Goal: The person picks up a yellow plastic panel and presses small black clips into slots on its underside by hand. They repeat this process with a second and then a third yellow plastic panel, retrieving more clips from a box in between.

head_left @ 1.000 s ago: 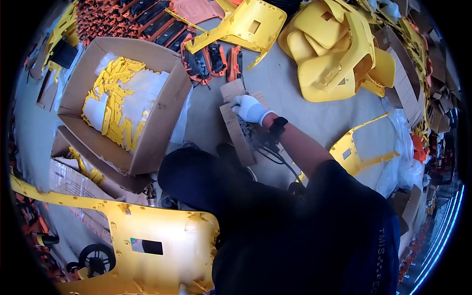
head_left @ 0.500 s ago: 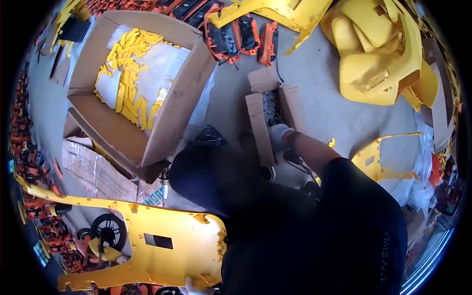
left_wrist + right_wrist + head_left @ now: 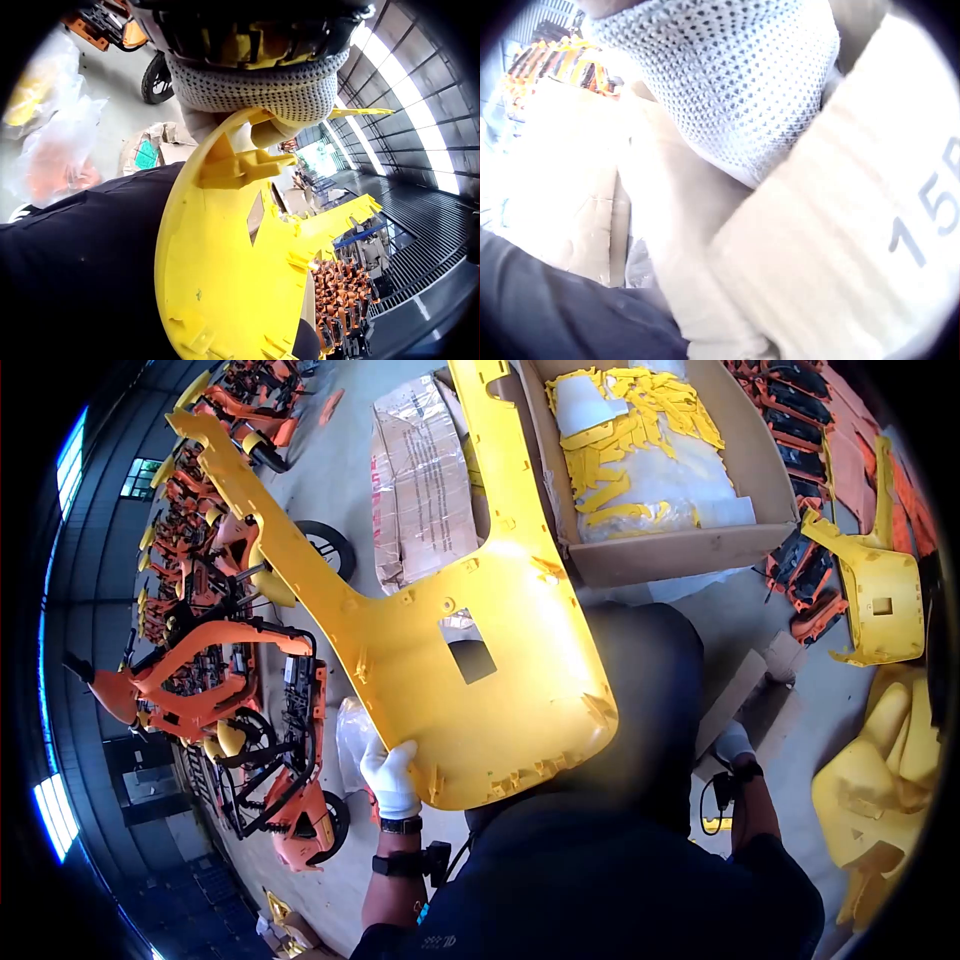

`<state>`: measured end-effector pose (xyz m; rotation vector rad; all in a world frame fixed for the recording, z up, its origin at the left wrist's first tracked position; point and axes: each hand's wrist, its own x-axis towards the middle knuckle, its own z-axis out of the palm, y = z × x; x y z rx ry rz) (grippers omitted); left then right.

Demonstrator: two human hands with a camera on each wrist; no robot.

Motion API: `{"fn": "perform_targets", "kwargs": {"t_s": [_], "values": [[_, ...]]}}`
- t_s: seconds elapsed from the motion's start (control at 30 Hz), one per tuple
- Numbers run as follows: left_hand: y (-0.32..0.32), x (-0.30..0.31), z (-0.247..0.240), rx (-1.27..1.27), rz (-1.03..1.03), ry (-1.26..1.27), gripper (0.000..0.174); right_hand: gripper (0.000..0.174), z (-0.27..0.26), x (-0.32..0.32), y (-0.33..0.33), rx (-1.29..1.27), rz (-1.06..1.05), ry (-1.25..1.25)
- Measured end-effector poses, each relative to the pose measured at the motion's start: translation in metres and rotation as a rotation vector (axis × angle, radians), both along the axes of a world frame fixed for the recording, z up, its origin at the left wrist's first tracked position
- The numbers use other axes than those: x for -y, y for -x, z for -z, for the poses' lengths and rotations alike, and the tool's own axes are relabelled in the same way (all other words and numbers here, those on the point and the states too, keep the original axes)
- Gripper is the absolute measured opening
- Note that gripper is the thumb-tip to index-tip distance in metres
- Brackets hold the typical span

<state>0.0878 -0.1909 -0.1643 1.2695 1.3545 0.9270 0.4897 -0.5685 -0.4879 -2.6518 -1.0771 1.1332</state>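
My left hand, in a white knitted glove, grips the lower left edge of a large yellow plastic body panel. The panel has a rectangular cutout and two long arms that point up and away, and it lies across my lap area. In the left wrist view the thumb and fingers close around the panel's rim. My gloved right hand reaches down into a small open carton on the floor. The carton's flap covers its fingers in the right wrist view, so I cannot tell what they hold.
A big cardboard box of small yellow parts stands ahead. Yellow shells lie at the right, with another yellow panel beyond. An orange scooter frame stands at the left, before rows of orange frames. A flattened carton lies ahead.
The head view has swung left, bringing the panel and left hand into the middle. My right hand has moved from the carton's far end to its near end, with its fingers now out of sight.
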Motion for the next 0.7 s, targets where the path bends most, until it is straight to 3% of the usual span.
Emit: {"fn": "perform_targets", "kwargs": {"t_s": [0.03, 0.07, 0.2, 0.27, 0.33, 0.4, 0.47, 0.53, 0.7], "values": [[0.000, -0.004, 0.000, 0.030, 0.026, 0.011, 0.039, 0.031, -0.017, 0.011, -0.006, 0.067, 0.029, 0.056], [0.001, -0.008, 0.000, 0.047, 0.054, 0.012, 0.039, 0.028, -0.032, 0.014, -0.014, 0.075, -0.031, -0.151], [0.014, -0.014, 0.014, 0.131, 0.075, 0.010, 0.036, 0.017, -0.158, -0.023, -0.030, -0.323, 0.709, -0.380], [0.016, -0.014, 0.021, 0.126, 0.092, 0.011, 0.036, 0.019, -0.218, -0.055, -0.028, -0.306, 0.666, -0.570], [0.012, -0.018, 0.030, 0.161, 0.110, 0.013, 0.036, 0.022, -0.300, -0.113, 0.004, -0.234, 0.447, -0.728], [0.006, -0.019, 0.040, 0.233, 0.120, 0.024, 0.036, 0.023, -0.360, -0.167, 0.042, -0.212, 0.169, -0.690], [0.001, -0.025, 0.049, 0.279, 0.163, 0.014, 0.037, 0.022, -0.347, -0.212, 0.068, -0.127, -0.365, -0.941], [0.000, -0.029, 0.052, 0.281, 0.171, 0.012, 0.037, 0.018, -0.343, -0.246, 0.098, -0.048, -0.674, -0.737], [0.004, -0.032, 0.057, 0.342, 0.185, 0.088, 0.041, 0.018, -0.301, -0.286, 0.132, 0.093, -0.875, -0.334]]}}
